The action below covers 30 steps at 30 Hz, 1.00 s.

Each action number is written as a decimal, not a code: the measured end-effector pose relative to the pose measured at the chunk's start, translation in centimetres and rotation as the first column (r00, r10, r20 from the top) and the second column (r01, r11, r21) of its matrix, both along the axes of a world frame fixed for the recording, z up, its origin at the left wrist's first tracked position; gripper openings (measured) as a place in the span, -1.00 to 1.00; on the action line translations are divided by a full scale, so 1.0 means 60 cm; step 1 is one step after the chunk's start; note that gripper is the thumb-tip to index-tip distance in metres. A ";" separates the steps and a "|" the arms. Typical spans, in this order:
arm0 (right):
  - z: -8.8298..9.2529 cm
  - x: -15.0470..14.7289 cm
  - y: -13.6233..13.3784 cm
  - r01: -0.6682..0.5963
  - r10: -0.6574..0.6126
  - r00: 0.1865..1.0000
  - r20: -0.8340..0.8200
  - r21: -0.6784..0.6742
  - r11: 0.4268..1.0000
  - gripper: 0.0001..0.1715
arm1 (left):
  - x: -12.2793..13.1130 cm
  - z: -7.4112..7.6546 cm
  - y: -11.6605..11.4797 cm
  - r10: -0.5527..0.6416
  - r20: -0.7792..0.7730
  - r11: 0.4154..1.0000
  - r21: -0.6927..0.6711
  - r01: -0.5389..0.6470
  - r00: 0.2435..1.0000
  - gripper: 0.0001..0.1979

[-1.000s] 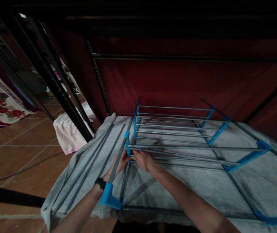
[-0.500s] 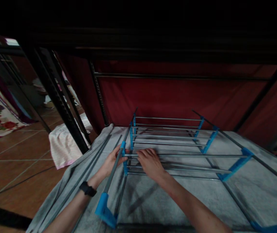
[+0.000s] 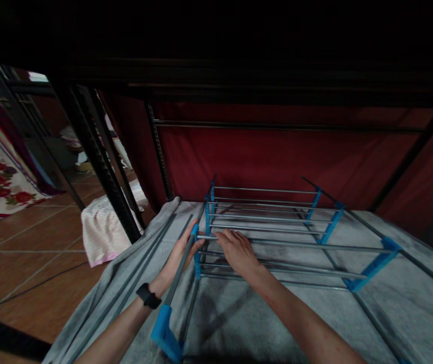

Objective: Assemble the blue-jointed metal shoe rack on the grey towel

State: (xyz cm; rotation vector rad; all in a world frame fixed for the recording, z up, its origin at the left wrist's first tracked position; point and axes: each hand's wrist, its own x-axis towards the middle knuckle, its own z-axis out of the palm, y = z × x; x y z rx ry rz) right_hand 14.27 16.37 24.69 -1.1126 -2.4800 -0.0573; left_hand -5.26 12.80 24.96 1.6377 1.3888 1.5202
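Left hand (image 3: 178, 255) still grips pole (image 3: 171, 289); right hand (image 3: 239, 248) lies on rod (image 3: 295, 243).

the person's forearms were bare as far up as i could see. a snug black band (image 3: 148, 296), likely a watch, circled the left wrist. the left hand (image 3: 180, 253) and right hand (image 3: 239, 250) were bare too.

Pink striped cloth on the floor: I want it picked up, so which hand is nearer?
Left. The left hand holds the rack's side rod, just right of the pink striped cloth; the right hand lies farther right, on a crossbar.
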 end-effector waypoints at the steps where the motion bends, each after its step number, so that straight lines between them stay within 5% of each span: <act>1: 0.000 0.000 0.000 0.000 0.000 1.000 0.001 -0.004 1.000 -0.60 | 0.001 0.000 0.000 -0.004 -0.003 1.000 0.013 0.004 1.000 -0.47; 6: 0.003 0.001 -0.001 -0.021 0.021 1.000 0.005 -0.028 0.999 -0.61 | 0.003 0.000 0.001 -0.001 0.011 0.999 0.032 0.001 1.000 -0.51; 14: 0.012 0.008 0.001 -0.048 0.049 0.999 0.017 -0.055 0.997 -0.65 | -0.011 -0.019 0.021 -0.105 -0.038 0.990 -0.093 0.102 0.994 -0.28; 30: 0.022 0.011 0.001 -0.074 0.076 0.997 0.015 -0.094 0.993 -0.65 | -0.010 -0.017 0.015 -0.116 -0.115 0.993 -0.044 0.112 0.987 -0.39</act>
